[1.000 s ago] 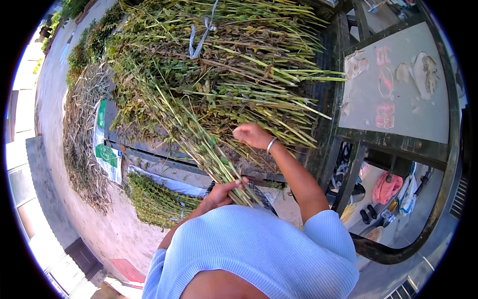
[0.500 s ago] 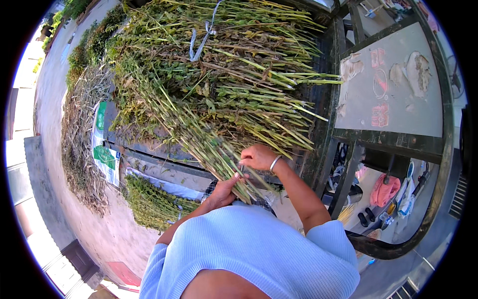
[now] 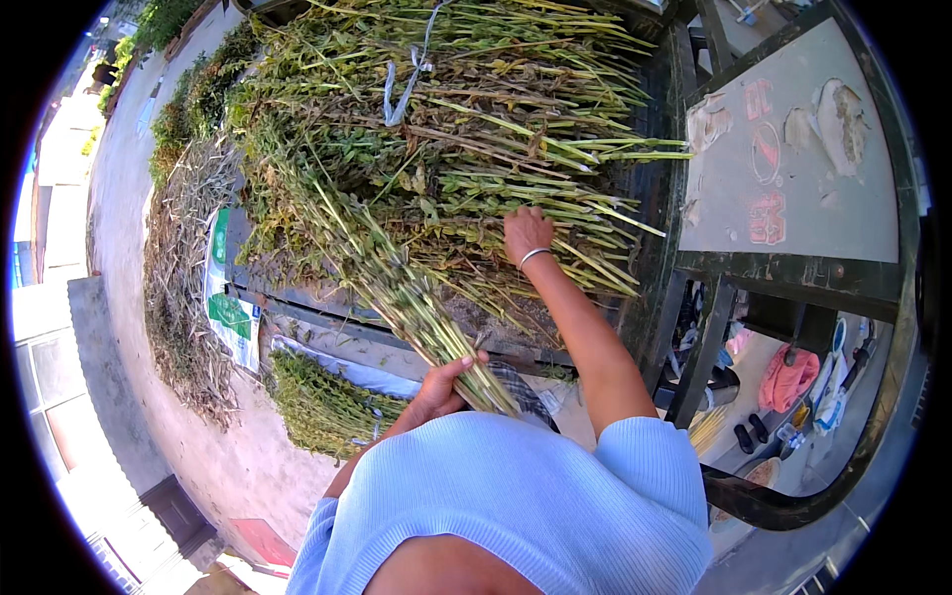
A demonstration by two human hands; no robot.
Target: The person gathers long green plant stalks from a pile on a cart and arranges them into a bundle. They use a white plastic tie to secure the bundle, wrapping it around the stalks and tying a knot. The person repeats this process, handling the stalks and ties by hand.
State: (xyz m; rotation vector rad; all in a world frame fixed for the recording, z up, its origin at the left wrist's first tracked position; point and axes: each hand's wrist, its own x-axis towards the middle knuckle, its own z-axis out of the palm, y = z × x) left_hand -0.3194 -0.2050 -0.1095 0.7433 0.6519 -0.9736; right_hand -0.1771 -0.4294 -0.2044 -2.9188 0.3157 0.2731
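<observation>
so, i'm seemingly gathering: my left hand (image 3: 439, 389) closed round a bunch (image 3: 397, 288), my right hand (image 3: 528, 234) half-curled at the pile (image 3: 416, 149), its hold unclear. drawing more calls for a firm pinch.

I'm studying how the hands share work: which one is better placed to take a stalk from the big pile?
Probably the right hand: it is already at the pile, near the stem ends. The left hand is farther off, gripping a bundle of stalks.
</observation>
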